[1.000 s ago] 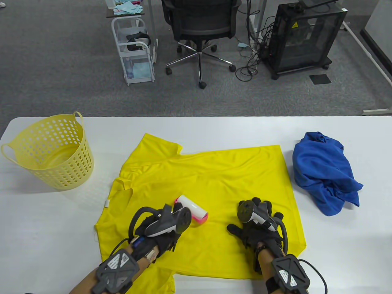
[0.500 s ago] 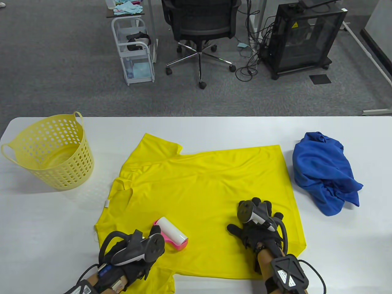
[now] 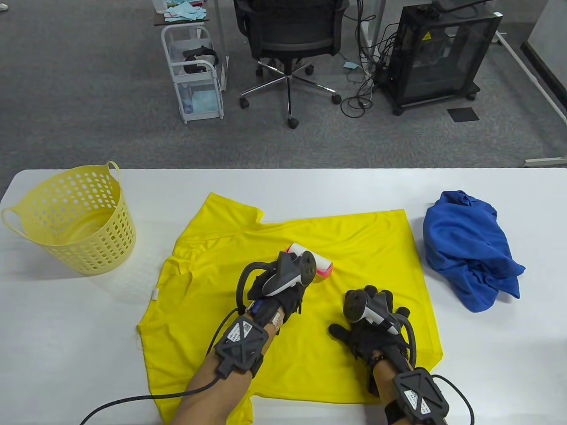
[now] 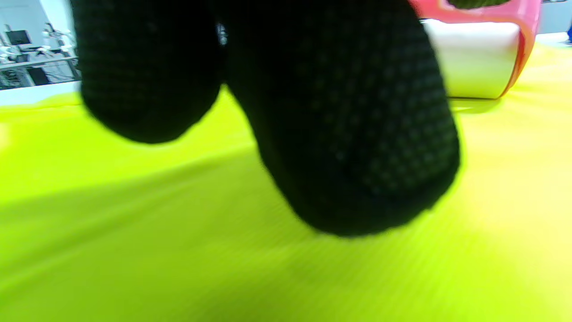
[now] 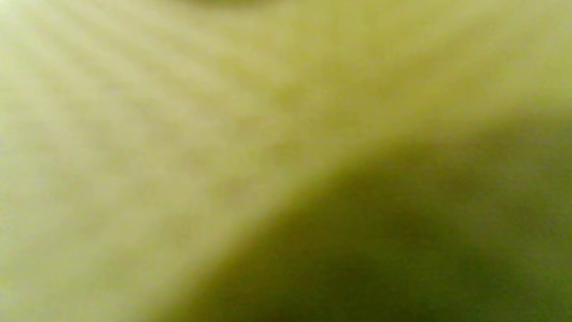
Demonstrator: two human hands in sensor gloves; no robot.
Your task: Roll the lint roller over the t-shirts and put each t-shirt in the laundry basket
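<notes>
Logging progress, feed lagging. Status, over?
Left hand grips lint roller, on yellow t-shirt. Right hand pressed flat on it. Basket empty; path clear.

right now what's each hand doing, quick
Left hand: grips the lint roller on the yellow t-shirt.
Right hand: open, flat on the shirt.

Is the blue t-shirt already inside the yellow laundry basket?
No, the blue t-shirt lies crumpled on the table at the right, far from the laundry basket, which stands at the left.
</notes>
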